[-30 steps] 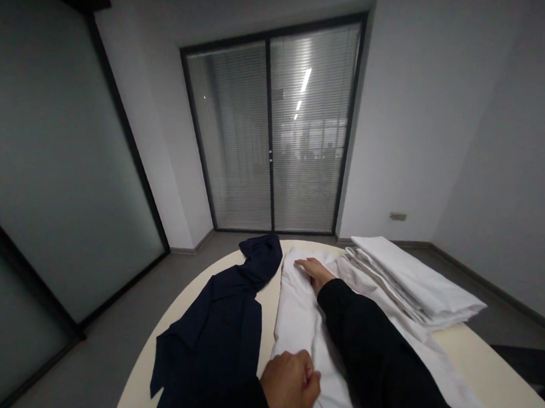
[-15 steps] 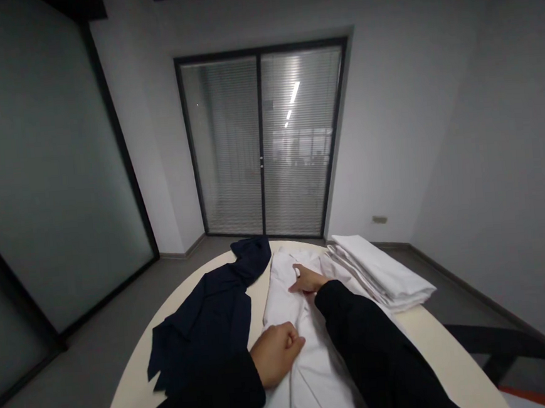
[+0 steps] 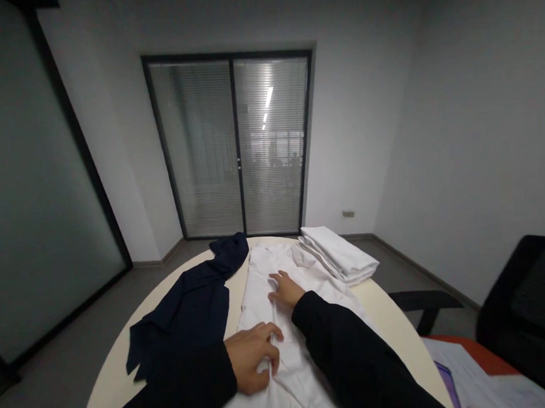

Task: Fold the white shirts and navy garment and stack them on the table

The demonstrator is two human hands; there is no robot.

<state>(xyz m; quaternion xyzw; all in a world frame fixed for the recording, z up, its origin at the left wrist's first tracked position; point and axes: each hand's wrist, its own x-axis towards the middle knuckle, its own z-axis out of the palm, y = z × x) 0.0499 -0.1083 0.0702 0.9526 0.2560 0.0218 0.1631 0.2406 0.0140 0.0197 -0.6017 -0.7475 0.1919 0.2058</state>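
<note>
Since the earlier head-view frame, the left hand (image 3: 254, 358) has loosened from a fist to bent fingers on the near part of the long white cloth (image 3: 292, 366), grip undeterminable; the right hand (image 3: 286, 289) has spread wide over its farther part. The cloth lies on the round cream table (image 3: 385, 308), between a dark navy garment (image 3: 182, 318), left, and a folded white fabric bundle (image 3: 340, 255), far right.

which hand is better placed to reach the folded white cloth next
Probably the right hand: it's farther forward over the spread white fabric, nearer the folded white cloth; the left hand sits farther back.
</note>
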